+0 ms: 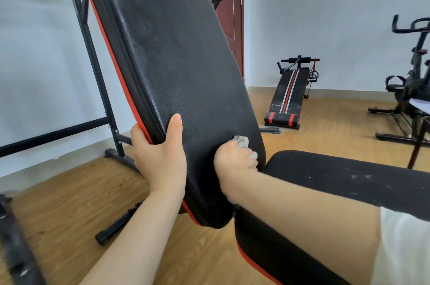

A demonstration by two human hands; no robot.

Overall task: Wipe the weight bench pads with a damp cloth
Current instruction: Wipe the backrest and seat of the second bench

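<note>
Pads of the weight bench fill the middle of the view. The black, red-edged back pad (176,57) stands steeply tilted, and the seat pad (337,175) lies lower to its right, flecked with pale specks.

At far left a black metal frame (93,57) rises from the wooden floor (69,203) against a white wall. Next comes the left hand (160,157), grasping the back pad's lower left edge with its thumb laid on the front face and its fingers wrapped behind the red trim. Just right of it, the right hand (232,161) is clenched round a pale grey cloth (242,139) and presses it against the lower part of the back pad's face. Tufts of the cloth show above and beside the fingers.

Farther right and well back, a sit-up board (288,94) with red and white stripes lies on the floor near a brown door (225,5). An exercise bike (414,80) stands at the right edge.
</note>
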